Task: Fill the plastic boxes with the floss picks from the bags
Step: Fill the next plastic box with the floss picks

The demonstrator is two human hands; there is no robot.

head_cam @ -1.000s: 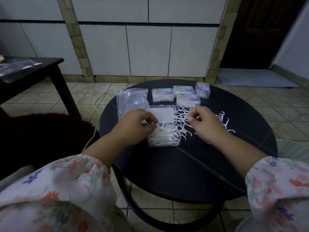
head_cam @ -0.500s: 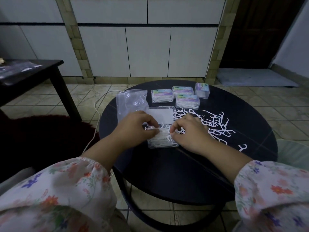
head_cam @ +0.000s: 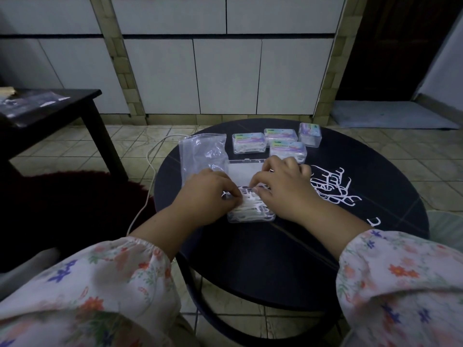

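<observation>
Both hands, left (head_cam: 209, 194) and right (head_cam: 280, 189), hover palm-down mid-desk (head_cam: 263, 259), curled fingers pinching thin white picks (head_cam: 250, 205) over the clear box (head_cam: 250, 216).

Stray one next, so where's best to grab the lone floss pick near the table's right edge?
Pinch the lone floss pick by its straight handle, coming from above with the right hand. It lies flat on the round table, apart from the pile, so nothing crowds it.

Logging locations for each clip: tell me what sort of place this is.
Probably a room in a home: tiled floor, white cabinet doors along the wall, a low round table and a doormat by a dark door.
</observation>
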